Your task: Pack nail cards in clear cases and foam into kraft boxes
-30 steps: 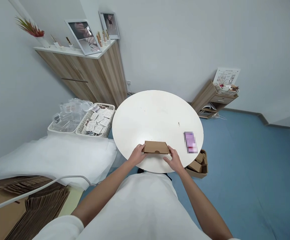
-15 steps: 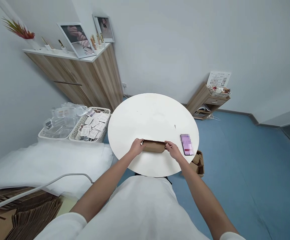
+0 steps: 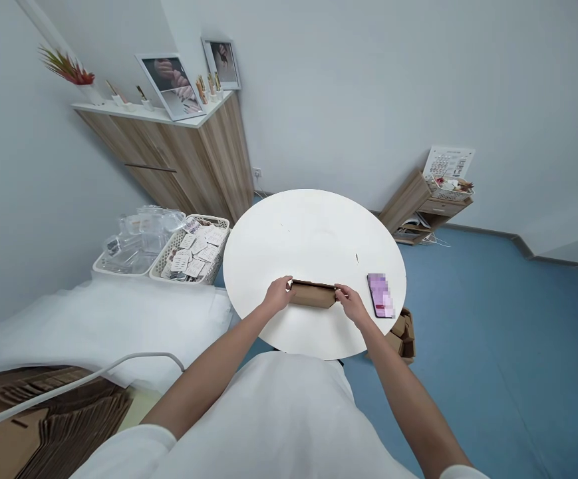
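Note:
A small brown cardboard box point(image 3: 313, 296) is on or just over the near half of the round white table point(image 3: 313, 226), its front side and a flap facing me. My left hand point(image 3: 277, 295) grips the box's left end, thumb and fingers closed on the edge. At the opposite end, my right hand point(image 3: 350, 304) pinches the right corner. The inside of the box is mostly hidden from view. A phone point(image 3: 381, 295) with a purple, blurred screen lies on the table to the right of my right hand.
White baskets hold clear plastic packs point(image 3: 134, 246) and printed cards point(image 3: 196, 249) at left. Below them are white wrapping sheets point(image 3: 169, 306) and stacked flat cardboard point(image 3: 74, 426). A carton point(image 3: 407, 336) stands right of the table. A wooden cabinet point(image 3: 183, 159) and low shelf point(image 3: 418, 206) stand behind.
The view has shifted slightly, so everything appears a little further right. Both hands keep hold of the cardboard box, which looks nearly the same.

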The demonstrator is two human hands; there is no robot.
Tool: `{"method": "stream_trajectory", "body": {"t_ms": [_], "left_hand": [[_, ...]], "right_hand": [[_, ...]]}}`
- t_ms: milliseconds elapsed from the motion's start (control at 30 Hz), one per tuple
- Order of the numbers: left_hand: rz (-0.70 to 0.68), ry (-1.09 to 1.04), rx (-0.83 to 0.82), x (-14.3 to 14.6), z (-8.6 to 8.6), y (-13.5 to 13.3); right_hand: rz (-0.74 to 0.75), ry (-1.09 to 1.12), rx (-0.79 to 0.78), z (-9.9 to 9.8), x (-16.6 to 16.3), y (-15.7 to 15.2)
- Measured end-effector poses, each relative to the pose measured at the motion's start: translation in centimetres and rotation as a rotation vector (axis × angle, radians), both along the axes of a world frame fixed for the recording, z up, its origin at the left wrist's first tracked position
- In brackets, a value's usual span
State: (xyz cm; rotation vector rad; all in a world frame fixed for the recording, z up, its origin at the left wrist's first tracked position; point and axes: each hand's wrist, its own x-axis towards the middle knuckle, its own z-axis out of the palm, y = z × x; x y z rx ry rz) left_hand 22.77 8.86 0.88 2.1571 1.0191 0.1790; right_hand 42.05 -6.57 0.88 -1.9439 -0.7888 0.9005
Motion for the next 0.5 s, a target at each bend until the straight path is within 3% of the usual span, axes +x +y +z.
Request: {"method": "stream_trajectory", "body": {"t_ms": [500], "left_hand": [[-0.114, 0.007, 0.043, -1.4, 0.2, 0.5]], "right_hand": [[0.023, -0.084, 0.019, 0.2, -0.8, -0.3]]}}
